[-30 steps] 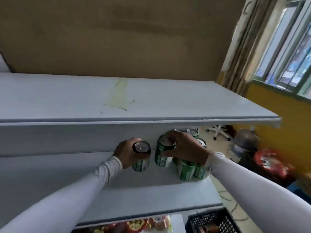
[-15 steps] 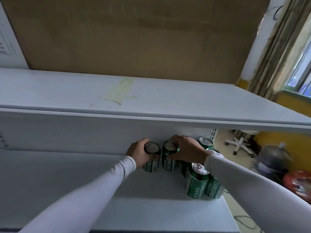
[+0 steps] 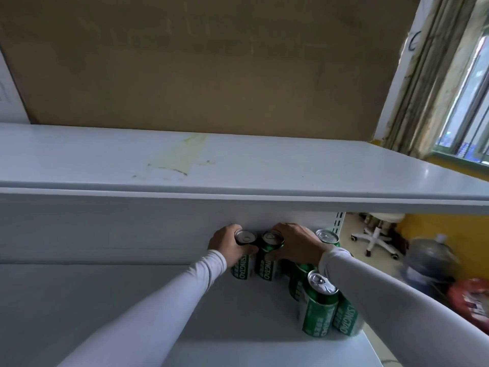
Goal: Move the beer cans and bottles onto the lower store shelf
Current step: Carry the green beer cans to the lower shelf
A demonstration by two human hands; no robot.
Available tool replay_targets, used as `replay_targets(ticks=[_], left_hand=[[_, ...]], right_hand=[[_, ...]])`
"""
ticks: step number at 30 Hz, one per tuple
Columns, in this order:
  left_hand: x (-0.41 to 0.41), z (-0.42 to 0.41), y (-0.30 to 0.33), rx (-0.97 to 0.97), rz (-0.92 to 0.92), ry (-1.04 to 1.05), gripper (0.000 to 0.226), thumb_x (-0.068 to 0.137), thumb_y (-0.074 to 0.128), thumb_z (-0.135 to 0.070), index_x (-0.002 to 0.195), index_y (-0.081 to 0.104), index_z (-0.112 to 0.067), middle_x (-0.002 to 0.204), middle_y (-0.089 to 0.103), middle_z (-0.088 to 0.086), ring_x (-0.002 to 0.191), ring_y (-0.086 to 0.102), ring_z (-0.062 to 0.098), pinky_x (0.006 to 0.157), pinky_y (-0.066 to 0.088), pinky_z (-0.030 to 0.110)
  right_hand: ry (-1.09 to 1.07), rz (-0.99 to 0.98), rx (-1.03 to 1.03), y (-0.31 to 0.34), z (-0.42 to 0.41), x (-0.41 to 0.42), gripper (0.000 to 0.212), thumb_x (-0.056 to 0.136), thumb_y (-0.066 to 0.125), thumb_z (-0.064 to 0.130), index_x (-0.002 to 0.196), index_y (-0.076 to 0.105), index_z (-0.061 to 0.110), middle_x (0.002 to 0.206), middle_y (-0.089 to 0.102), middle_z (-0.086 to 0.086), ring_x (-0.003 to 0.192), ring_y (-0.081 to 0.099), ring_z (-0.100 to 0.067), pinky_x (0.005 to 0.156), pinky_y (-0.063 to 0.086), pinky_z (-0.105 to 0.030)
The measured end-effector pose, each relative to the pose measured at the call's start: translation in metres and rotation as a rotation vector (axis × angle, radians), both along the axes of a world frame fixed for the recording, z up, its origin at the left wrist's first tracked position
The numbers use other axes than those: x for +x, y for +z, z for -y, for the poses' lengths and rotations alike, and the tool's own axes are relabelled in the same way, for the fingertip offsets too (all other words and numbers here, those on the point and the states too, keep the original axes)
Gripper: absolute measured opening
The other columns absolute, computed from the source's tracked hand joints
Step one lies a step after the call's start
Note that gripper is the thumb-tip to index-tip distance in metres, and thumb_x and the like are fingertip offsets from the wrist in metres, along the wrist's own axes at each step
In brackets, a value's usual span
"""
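Two upright green cans at frame centre on the lower shelf (image 3: 158, 313): left hand (image 3: 229, 245) wrapped around left can (image 3: 243, 256), right hand (image 3: 297, 245) around right can (image 3: 270, 256). Labels reading "TSINGTAO". More green cans (image 3: 318, 305) lower right.

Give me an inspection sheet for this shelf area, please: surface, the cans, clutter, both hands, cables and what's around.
Surface: white lower shelf, under an upper shelf with a yellowish stain.
Job's things: green beer cans upright at the right end; front can near the edge; no bottles seen.
Clutter: nothing seen.
Grippers: left hand grips the left can; right hand grips the can beside it.
Cables: nothing seen.
Surroundings: window, swivel chair base, water jug.
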State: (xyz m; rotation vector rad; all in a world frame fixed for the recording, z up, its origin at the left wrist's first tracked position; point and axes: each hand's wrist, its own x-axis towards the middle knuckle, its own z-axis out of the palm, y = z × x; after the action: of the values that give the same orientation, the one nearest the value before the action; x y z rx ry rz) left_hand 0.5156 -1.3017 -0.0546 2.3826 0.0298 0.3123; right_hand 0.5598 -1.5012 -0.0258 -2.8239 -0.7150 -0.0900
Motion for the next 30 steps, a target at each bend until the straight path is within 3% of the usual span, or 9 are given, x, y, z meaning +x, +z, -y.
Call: replay_targets(ticks=[8,13,17,22,27,30], left_hand=[[0.004,0.001,-0.004,0.030,-0.008,0.030,0.053,0.054,0.081,-0.055,0.083,0.055,-0.020,0.091,0.061,0.000,0.085,0.059,0.023,0.065,0.037,0.028],[-0.013,-0.008,0.004,0.071,-0.086,-0.061,0.069,0.056,0.082,-0.053,0.112,0.057,-0.023,0.117,0.061,-0.002,0.107,0.059,0.021,0.085,0.046,0.029],[-0.042,-0.018,0.014,0.166,-0.164,-0.028,0.089,0.067,0.078,-0.052,0.136,0.039,-0.013,0.139,0.047,0.009,0.125,0.049,0.026,0.101,0.041,0.035],[-0.109,-0.031,0.030,0.213,-0.246,0.035,0.082,0.074,0.074,-0.050,0.138,0.040,-0.011,0.138,0.047,0.011,0.128,0.047,0.027,0.103,0.039,0.032],[-0.192,-0.069,0.046,0.257,-0.323,0.160,0.085,0.081,0.065,-0.052,0.149,0.025,-0.018,0.154,0.030,0.003,0.139,0.033,0.021,0.113,0.029,0.030],[-0.246,-0.103,0.053,0.278,-0.334,0.271,0.081,0.082,0.066,-0.050,0.147,0.028,-0.021,0.151,0.035,0.002,0.135,0.039,0.021,0.111,0.033,0.032]], right_hand=[[-0.031,-0.028,-0.010,0.003,-0.003,-0.005,0.076,0.064,0.081,0.056,0.125,0.058,0.017,0.121,0.059,-0.007,0.109,0.058,-0.029,0.088,0.049,-0.036],[-0.058,-0.053,0.029,0.018,0.000,-0.022,0.085,0.069,0.081,0.052,0.138,0.050,0.014,0.134,0.058,-0.008,0.121,0.055,-0.029,0.095,0.047,-0.036],[-0.041,-0.044,0.031,0.034,-0.002,-0.045,0.082,0.073,0.078,0.052,0.141,0.049,0.017,0.139,0.056,-0.006,0.125,0.052,-0.028,0.096,0.046,-0.036],[0.103,-0.061,-0.009,0.047,-0.022,-0.074,0.076,0.074,0.075,0.055,0.136,0.052,0.018,0.133,0.055,-0.005,0.120,0.054,-0.027,0.091,0.047,-0.035],[0.300,-0.101,-0.059,0.060,-0.080,-0.111,0.081,0.078,0.073,0.056,0.143,0.044,0.019,0.145,0.047,-0.003,0.132,0.045,-0.023,0.105,0.036,-0.031],[0.416,-0.135,-0.032,0.060,-0.132,-0.141,0.081,0.079,0.072,0.055,0.145,0.042,0.018,0.146,0.046,-0.006,0.133,0.045,-0.024,0.108,0.037,-0.032]])
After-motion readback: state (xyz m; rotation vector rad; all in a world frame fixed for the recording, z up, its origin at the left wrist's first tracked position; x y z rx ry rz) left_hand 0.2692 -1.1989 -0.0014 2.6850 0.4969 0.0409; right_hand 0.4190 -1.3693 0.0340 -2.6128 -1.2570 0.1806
